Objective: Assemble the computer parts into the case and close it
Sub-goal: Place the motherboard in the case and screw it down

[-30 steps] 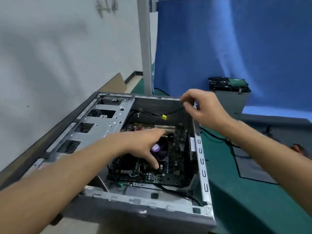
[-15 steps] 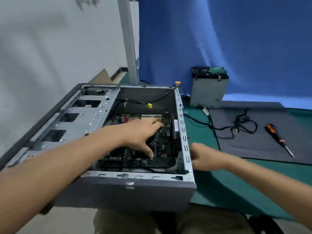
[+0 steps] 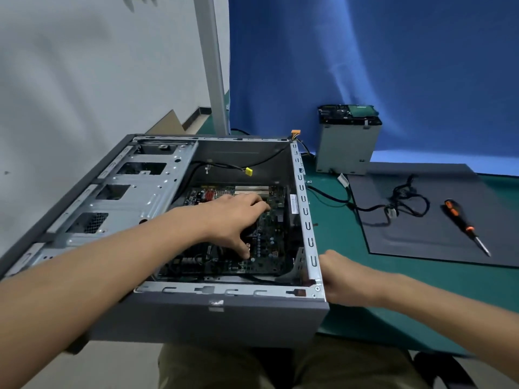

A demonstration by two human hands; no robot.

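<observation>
Grey case open-topped: left hand spread-fingered on motherboard, right hand against its right rim, grip unclear.

Open case before us, loose parts to its right.

We find the case at 11 o'clock on the worktop. The motherboard lies in it under our left hand, and our right hand is against its outer wall at 3 o'clock. The drive cage stands at 1 o'clock, behind a flat sheet at 2 o'clock. The sheet bears a cable and, right of it, a screwdriver.
</observation>
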